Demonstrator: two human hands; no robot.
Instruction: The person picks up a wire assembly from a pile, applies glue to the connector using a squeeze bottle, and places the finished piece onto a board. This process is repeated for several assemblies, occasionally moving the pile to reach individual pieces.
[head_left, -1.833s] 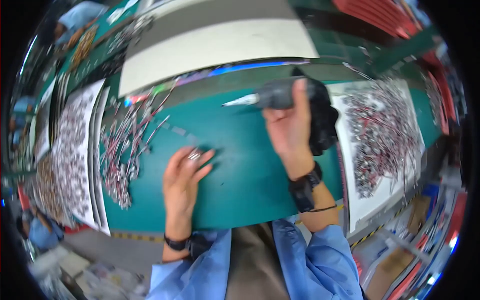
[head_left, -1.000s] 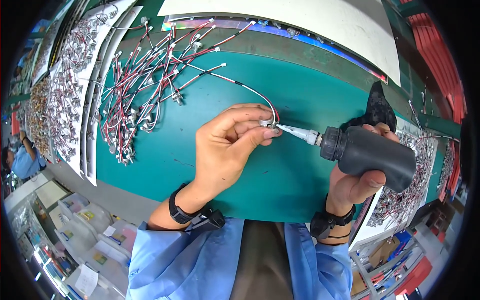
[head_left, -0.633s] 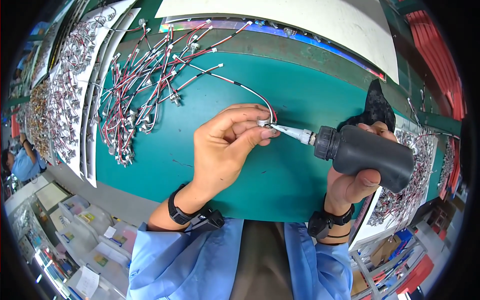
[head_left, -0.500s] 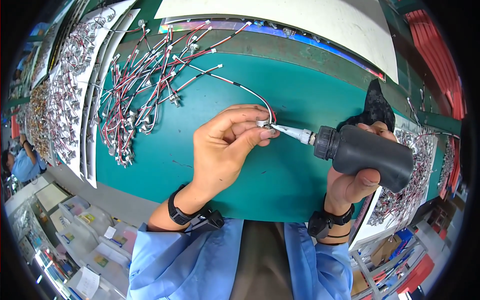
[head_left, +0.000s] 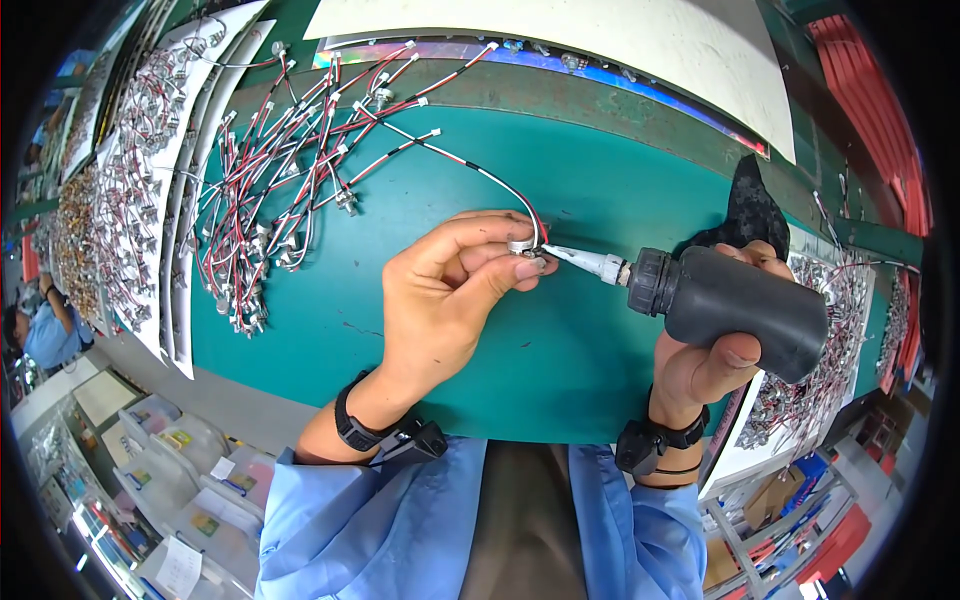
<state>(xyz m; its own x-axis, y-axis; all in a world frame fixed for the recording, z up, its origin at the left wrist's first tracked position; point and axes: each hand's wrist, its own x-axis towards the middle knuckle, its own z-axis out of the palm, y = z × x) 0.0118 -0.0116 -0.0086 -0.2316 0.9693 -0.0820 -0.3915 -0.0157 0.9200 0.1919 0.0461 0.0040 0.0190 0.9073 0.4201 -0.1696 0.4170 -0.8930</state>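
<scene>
Between the thumb and fingers of my left hand is a small round metal potentiometer. Its red, white and black wires run up and left toward the pile of wired parts. My right hand is wrapped round a black squeeze bottle, tilted on its side. The bottle's whitish tapered nozzle points left, its tip at the potentiometer beside the wires. Whether anything flows from the tip is too small to tell.
A tangled pile of wired potentiometers lies on the green mat at the left. White boards with more such parts stand at the far left and right. A black cloth lies behind my right hand.
My left hand has shifted very slightly left with the potentiometer. The bottle stays nearly in place, its nozzle still at the part.
</scene>
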